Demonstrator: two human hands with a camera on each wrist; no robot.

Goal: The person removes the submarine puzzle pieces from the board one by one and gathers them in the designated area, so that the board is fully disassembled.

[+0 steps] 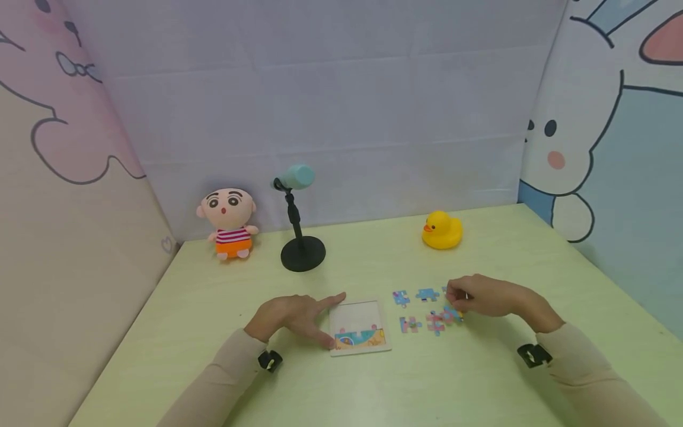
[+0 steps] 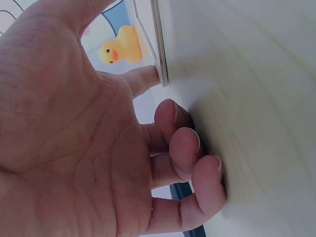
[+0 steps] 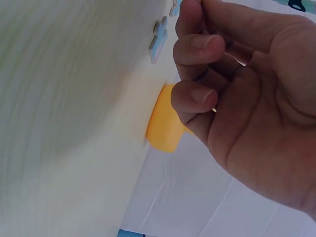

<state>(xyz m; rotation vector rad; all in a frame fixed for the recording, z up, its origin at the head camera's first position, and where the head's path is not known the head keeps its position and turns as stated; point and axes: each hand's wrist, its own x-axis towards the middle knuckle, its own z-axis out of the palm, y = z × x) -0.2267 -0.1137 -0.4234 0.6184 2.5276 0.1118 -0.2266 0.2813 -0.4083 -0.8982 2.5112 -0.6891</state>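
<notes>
My left hand point(image 1: 304, 317) rests at the left side of a square puzzle tray point(image 1: 354, 311), thumb and index finger spread along its edge. Loosely curled, its other fingers point(image 2: 210, 185) lie at the tabletop in the left wrist view. Colourful joined pieces point(image 1: 360, 338) fill the tray's near part; the far part shows bare board. Over the loose pieces at the right, my right hand point(image 1: 482, 295) pinches a puzzle piece point(image 1: 452, 314) between thumb and index finger. That piece overlaps a pink-and-blue piece point(image 1: 434, 322) in the head view. The pinching fingertips are cut off in the right wrist view.
Other loose pieces, such as a blue one point(image 1: 427, 295) and a pinkish one point(image 1: 409, 324), lie between tray and right hand. Farther back stand a yellow rubber duck point(image 1: 443, 230), a black stand point(image 1: 303, 254) with a mint-coloured head, and a plush doll point(image 1: 232, 222).
</notes>
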